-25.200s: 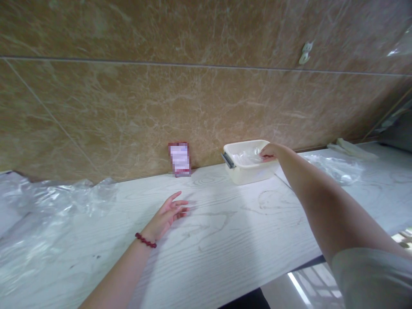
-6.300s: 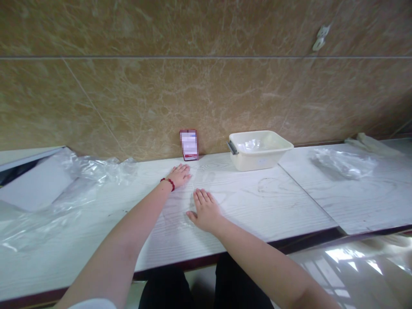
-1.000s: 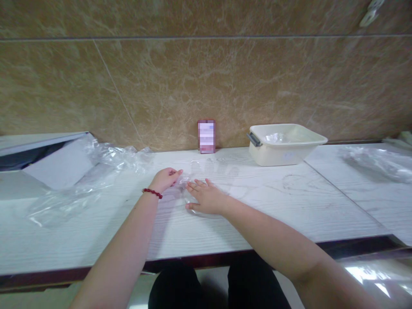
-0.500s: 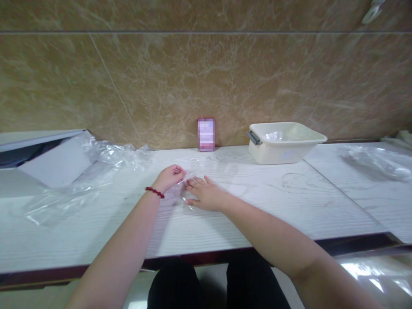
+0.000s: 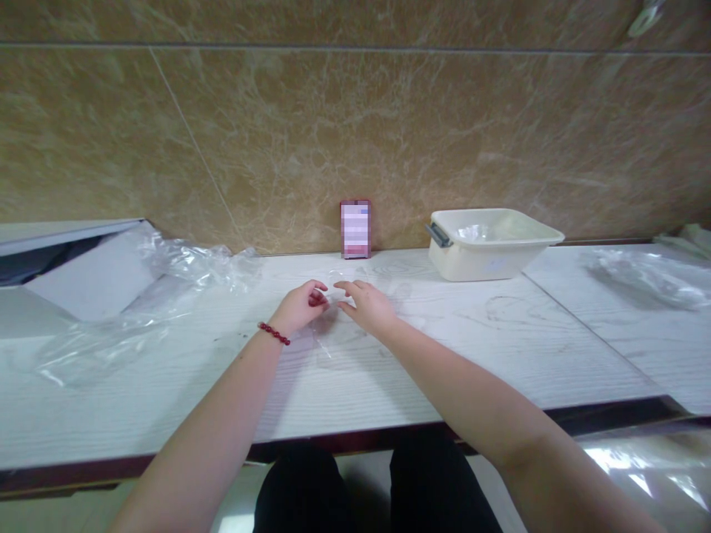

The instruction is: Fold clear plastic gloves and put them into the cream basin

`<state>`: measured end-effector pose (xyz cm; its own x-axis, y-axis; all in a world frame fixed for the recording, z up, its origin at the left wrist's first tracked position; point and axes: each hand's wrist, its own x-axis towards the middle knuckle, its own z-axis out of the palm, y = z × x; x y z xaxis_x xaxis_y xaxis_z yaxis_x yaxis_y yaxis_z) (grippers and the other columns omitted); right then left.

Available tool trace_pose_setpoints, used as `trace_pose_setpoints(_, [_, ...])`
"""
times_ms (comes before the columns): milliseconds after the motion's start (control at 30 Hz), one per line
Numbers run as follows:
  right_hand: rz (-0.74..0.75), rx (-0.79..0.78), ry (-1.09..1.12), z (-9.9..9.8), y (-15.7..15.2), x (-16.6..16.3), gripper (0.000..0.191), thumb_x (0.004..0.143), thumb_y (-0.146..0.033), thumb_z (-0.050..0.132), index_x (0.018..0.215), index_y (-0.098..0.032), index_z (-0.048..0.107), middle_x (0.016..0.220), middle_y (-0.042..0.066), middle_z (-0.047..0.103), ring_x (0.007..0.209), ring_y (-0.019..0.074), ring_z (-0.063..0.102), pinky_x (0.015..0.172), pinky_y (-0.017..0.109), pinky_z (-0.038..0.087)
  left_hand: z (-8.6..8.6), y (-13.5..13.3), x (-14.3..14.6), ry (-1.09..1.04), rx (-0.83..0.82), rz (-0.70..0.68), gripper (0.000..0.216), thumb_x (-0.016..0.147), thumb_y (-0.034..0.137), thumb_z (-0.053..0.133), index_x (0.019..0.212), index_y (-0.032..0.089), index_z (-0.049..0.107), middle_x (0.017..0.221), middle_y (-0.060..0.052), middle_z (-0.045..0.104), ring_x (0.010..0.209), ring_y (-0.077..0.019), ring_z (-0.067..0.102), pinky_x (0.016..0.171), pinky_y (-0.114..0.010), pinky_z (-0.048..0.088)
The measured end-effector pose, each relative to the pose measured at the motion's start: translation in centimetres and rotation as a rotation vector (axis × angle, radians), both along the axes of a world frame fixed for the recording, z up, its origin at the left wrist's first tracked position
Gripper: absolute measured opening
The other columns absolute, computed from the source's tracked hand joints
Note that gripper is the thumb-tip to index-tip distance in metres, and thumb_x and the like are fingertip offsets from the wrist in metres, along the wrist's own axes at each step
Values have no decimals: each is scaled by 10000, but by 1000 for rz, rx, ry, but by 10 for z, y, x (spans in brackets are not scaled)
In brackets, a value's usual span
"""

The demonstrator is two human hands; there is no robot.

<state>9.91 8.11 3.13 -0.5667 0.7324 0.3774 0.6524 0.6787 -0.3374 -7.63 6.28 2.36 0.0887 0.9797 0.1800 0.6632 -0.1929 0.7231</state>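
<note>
A thin clear plastic bag or film (image 5: 322, 346) lies on the white wood-grain table, its outline faint and partly beneath my hands. My left hand (image 5: 303, 305), with a dark red bead bracelet (image 5: 274, 333) on the wrist, is over its left side. The fingers are half curled, with thumb and forefinger apart. Facing it closely from the right, my right hand (image 5: 371, 305) has its forefinger and thumb spread, and I see nothing between them. Whether the fingertips touch the film cannot be made out.
A phone (image 5: 355, 231) leans on the marbled wall. To its right stands a cream plastic tub (image 5: 489, 263) with clear plastic inside. Clear plastic bags (image 5: 205, 266) lie beside an open white box (image 5: 94, 285) at left. More clear plastic (image 5: 655, 277) lies at far right.
My right hand has lifted from lying flat on the film and moved up and slightly right, its fingers now bent. The left hand has shifted slightly right and its pinch has loosened.
</note>
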Motion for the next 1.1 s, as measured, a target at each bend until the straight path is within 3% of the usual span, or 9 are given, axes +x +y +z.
trace_pose_setpoints(100, [17,11,-5,1,0,-1,334,782,-308,464,1114,-273,456,939,31,527,891,146,474,750,264,359,-1,-1,2,2,14,-27,350,623,302,551,940,191,454,697,17,583,633,-129,575,610,-260,448])
trace_pose_setpoints(267, [27,4,-46,2,3,0,222,814,-308,408,923,-250,592,917,28,535,862,132,476,749,247,356,1,-3,5,-6,16,-62,393,622,310,561,974,177,448,785,-13,586,682,-137,580,640,-266,454])
trace_pose_setpoints(433, [66,16,-129,4,7,5,213,806,-284,425,892,-251,617,884,27,558,846,134,472,747,242,343,7,-4,-6,167,90,-217,387,635,383,561,964,182,528,980,-54,568,908,-174,523,789,-297,413])
trace_pose_setpoints(567, [70,33,-178,10,12,12,212,805,-273,425,870,-259,625,925,25,556,853,144,455,757,260,329,5,1,-21,305,174,-196,369,721,424,452,968,180,577,984,-67,573,963,-180,491,879,-304,344])
trace_pose_setpoints(800, [141,-1,-277,11,15,18,156,753,-220,491,805,-254,634,946,9,556,904,155,448,787,279,310,-2,5,-25,330,31,-210,354,686,430,505,977,251,598,1152,-47,497,1085,-188,410,941,-319,270])
trace_pose_setpoints(1100, [173,-40,-316,4,22,17,206,729,-150,467,814,-237,633,949,13,559,896,139,479,791,250,333,-7,11,-32,464,44,-206,348,745,440,417,991,275,599,1204,-38,457,1127,-191,366,961,-312,227])
